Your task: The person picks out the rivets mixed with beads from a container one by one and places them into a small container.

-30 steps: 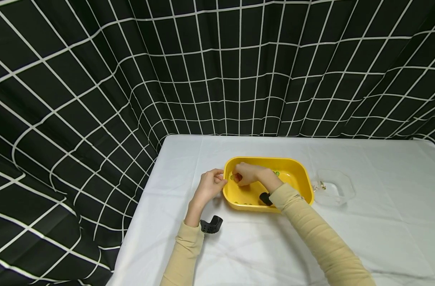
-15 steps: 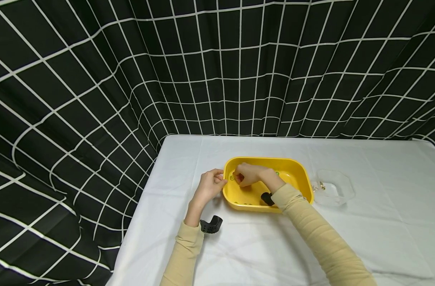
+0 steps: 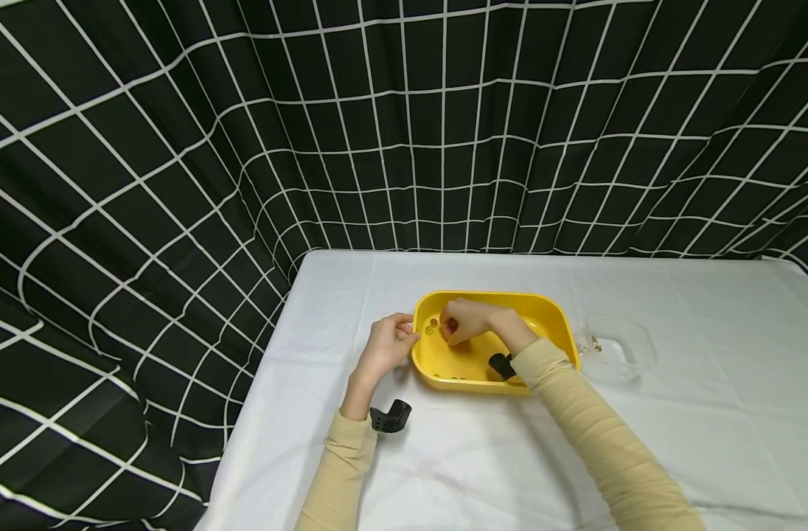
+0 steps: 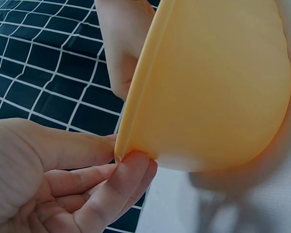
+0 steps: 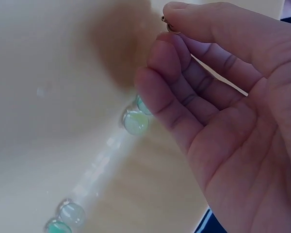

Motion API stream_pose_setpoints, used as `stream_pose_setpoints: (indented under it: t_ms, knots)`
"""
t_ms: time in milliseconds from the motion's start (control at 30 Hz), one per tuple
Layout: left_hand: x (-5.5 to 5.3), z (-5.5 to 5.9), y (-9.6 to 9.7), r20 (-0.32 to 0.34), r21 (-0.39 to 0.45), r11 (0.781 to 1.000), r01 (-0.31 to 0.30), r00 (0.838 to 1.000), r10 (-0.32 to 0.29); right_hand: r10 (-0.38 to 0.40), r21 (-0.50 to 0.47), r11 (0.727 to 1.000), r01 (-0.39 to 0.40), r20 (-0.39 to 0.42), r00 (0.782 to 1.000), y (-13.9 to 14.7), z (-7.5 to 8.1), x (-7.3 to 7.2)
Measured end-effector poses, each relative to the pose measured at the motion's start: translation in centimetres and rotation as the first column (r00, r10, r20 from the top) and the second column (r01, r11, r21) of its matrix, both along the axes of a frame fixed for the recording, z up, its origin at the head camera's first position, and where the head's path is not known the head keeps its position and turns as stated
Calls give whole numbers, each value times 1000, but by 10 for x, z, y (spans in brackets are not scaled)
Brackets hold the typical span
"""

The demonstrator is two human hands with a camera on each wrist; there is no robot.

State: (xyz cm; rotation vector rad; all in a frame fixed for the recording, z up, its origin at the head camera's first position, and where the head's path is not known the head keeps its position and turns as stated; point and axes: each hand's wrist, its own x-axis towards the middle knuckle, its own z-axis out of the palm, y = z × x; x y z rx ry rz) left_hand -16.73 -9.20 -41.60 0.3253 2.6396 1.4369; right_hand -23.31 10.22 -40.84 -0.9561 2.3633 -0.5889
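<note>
My left hand [image 3: 385, 345] pinches the left rim of a yellow plastic basin [image 3: 556, 313]; in the left wrist view the thumb is inside the edge and the fingers lie against the outer wall. Inside the basin, near its left end, is my right hand [image 3: 469, 321]. Between its thumb and fingertips it pinches a small gold-coloured metal piece [image 5: 170, 26], too small to tell its kind. Just left of that hand lie a greenish marble [image 3: 429, 330] and an orange-brown round piece [image 3: 433, 322]. In the right wrist view, clear green-tinted marbles [image 5: 136, 122] rest along the basin's bottom edge.
To the basin's right stands a clear plastic container [image 3: 646, 346] with small gold-coloured pieces [image 3: 596, 344] at its left side. A white cloth [image 3: 722, 413] covers the table. Behind and left hangs a black curtain [image 3: 470, 162] with a white grid.
My right hand has moved slightly to the right inside the basin, and the orange-brown piece has come into view beside the greenish marble. The left hand keeps its grip on the rim.
</note>
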Motion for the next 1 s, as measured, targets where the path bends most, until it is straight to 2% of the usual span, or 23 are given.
stream_pose_setpoints:
  t_ms: [333, 567, 733, 1000]
  knots:
    - [-2, -2, 1, 30, -12, 1000, -23, 999, 24, 1, -33, 999, 0, 26, 1000, 9, 10, 2]
    - [-2, -2, 2, 40, -7, 1000, -25, 999, 26, -14, -22, 1000, 15, 29, 999, 22, 13, 3]
    - [-2, -1, 2, 31, -9, 1000, -21, 999, 22, -51, -22, 998, 53, 72, 996, 31, 19, 5]
    - [-1, -1, 2, 37, -8, 1000, -26, 999, 26, -89, -4, 996, 89, 49, 995, 51, 23, 6]
